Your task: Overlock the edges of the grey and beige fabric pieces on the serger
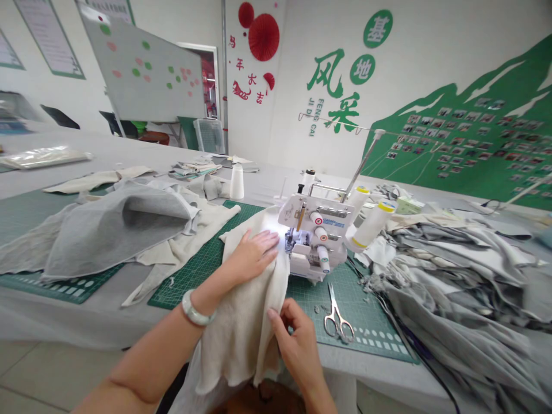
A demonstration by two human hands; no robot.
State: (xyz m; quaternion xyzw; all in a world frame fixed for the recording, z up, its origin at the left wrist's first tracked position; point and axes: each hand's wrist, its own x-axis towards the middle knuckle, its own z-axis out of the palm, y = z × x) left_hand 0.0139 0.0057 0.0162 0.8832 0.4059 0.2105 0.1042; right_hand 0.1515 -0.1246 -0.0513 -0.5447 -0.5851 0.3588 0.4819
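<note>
A cream cloth [241,322] runs from the lit needle area of a white overlock sewing machine [317,230] down over the table's front edge. My left hand [254,256] lies flat on it, fingers stretched out beside the presser foot. Lower down, my right hand [295,330] pinches the cloth's right edge between thumb and fingers. Silver scissors [338,316] lie on the green cutting mat [371,325] to the right of my right hand. A pale bangle circles my left wrist.
Grey and cream cloths [116,224] lie on the left. A large heap of grey fabric [470,287] covers the right side. Thread cones [375,224] stand by the machine, and a white cone [237,182] is behind the mat.
</note>
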